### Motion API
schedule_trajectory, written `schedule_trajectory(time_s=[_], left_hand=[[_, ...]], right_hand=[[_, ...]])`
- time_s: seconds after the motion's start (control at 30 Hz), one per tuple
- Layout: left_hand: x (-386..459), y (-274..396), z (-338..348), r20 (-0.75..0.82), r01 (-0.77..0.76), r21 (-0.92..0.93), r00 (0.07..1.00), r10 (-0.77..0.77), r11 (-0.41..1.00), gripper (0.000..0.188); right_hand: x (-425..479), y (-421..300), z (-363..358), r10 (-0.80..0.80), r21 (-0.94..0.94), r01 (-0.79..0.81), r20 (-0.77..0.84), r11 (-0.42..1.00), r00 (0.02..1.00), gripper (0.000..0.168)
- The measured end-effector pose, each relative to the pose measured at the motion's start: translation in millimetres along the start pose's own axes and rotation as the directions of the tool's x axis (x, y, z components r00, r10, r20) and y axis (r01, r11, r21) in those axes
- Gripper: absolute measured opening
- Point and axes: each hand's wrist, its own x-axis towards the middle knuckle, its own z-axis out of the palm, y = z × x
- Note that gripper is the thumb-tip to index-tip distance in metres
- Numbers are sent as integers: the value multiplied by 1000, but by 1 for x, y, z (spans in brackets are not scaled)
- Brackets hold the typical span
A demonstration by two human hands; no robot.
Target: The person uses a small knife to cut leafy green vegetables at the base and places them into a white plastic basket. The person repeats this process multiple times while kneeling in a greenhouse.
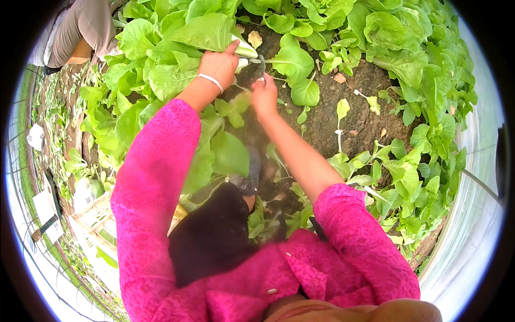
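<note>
My left hand [219, 68], with a white band at the wrist, grips the lower stalks of a leafy green vegetable head [205, 34], probably pak choi. Its pale cut-looking base [246, 50] points right, and the broad leaves spread to the left. In my right hand [265, 94] is the handle of a small sickle [262, 63]. The curved metal blade lies just right of the stalk base, close to a loose leaf [293, 62]. Whether blade and stalk touch is hard to tell.
Dense green plants [410, 52] line the right and far sides of the soil bed [322, 120]. Beside my left arm stands a pale slatted crate [96, 225]. Another person's bent leg [88, 28] shows at upper left. Translucent sheeting [483, 133] borders the right.
</note>
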Motion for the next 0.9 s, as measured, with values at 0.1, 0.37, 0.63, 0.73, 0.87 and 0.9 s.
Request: schedule_trajectory(time_s=[0.1, 0.37, 0.63, 0.73, 0.87, 0.9], left_hand=[[-17, 10, -29, -226, -222, -129, 956, 190, 966, 29], [-46, 62, -100, -252, -338, -296, 930, 268, 894, 53], [-88, 164, -184, -381, -404, -817, 914, 139, 413, 61], [-90, 180, -193, -461, -480, -707, 870, 176, 519, 66], [-98, 181, -184, -300, -446, -695, 892, 337, 564, 82], [-101, 183, -176, -352, -484, -695, 874, 335, 531, 87]], right_hand=[[-17, -17, -37, 77, 294, -82, 30, 952, 997, 30], [-56, -110, -111, 94, 705, -58, -12, 707, 996, 20], [-145, -162, -247, -463, -24, 490, -372, 871, 804, 24], [-173, -150, -265, -771, -541, 647, -3, 537, 637, 25], [-213, -150, -248, -258, -223, 229, -113, 948, 960, 20], [-217, -144, -248, -215, -174, 194, -110, 965, 970, 18]])
